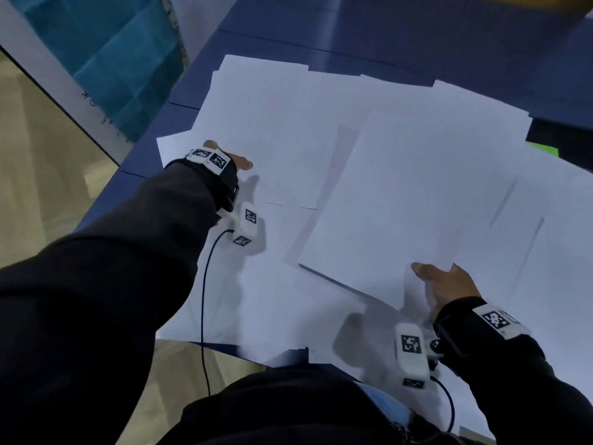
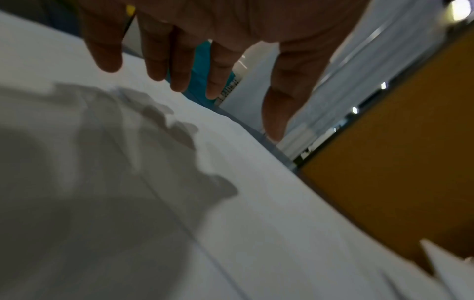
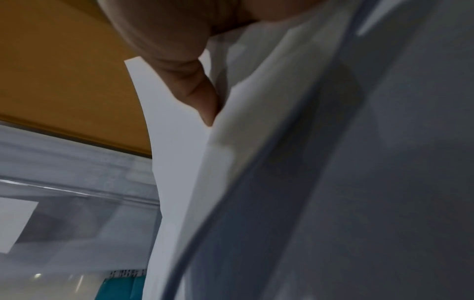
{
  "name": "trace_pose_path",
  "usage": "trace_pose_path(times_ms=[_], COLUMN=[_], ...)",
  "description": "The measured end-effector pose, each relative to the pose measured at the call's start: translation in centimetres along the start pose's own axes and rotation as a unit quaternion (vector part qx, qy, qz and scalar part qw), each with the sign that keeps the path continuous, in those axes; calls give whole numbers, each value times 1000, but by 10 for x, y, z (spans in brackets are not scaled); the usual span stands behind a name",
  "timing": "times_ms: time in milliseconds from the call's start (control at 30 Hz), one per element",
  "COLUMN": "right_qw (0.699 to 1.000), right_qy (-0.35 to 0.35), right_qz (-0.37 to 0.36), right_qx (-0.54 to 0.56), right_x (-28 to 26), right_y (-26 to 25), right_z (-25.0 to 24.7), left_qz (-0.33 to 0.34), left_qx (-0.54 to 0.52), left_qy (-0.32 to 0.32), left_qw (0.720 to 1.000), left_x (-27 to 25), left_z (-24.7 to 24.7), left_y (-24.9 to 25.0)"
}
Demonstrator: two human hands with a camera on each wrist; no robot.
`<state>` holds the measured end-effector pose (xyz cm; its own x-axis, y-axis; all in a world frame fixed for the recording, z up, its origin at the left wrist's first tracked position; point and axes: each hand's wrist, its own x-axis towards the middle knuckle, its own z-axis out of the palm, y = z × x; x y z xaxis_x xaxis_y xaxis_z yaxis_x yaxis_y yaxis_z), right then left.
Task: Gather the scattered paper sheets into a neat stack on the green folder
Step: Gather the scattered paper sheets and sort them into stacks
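A blue table carries a spread of white paper sheets, overlapping so much that an exact count cannot be made; at least eight separate edges show in the head view. One small bundle of sheets is lifted off the rest at its near edge, tilted above the loose ones. The green folder shows only as a bright sliver at the right, mostly hidden under paper and beside a dark object.

The right hand pinches the near edge of the lifted bundle, thumb on top and fingers hidden beneath. The left hand reaches over the far-left sheets; in the left wrist view its fingers are straight and slightly spread, just above the paper, holding nothing.

A teal panel stands past the table's left edge. Each wrist wears a white tagged camera unit with a black cable.
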<state>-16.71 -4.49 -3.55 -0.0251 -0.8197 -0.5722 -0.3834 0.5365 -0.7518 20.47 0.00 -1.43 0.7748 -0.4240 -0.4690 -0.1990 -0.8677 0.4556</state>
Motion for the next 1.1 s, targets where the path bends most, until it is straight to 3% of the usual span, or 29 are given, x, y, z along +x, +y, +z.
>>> trace_pose_path(times_ms=[133, 233, 333, 567, 733, 867, 1100], right_qw=[1000, 1000, 999, 999, 999, 999, 1000], right_qy=[-9, -11, -13, -14, -10, -15, -26], right_qz=[14, 27, 33, 39, 34, 28, -2], right_qx=[-1, -7, -14, -16, -16, -8, 18], right_x=[9, 14, 25, 34, 35, 38, 30], right_y=[7, 8, 13, 16, 17, 21, 17], right_z=[3, 6, 6, 5, 6, 6, 6], left_qz=[13, 32, -18, -58, -46, -82, -44], left_qx=[161, 343, 380, 352, 365, 329, 287], left_qy=[-7, -56, -61, -35, -53, -48, -19], left_qw=[987, 937, 923, 934, 928, 939, 957], left_x=[3, -4, -4, 12, -6, 12, 3], left_z=[11, 13, 13, 14, 7, 9, 12], left_y=[0, 9, 17, 17, 28, 21, 16])
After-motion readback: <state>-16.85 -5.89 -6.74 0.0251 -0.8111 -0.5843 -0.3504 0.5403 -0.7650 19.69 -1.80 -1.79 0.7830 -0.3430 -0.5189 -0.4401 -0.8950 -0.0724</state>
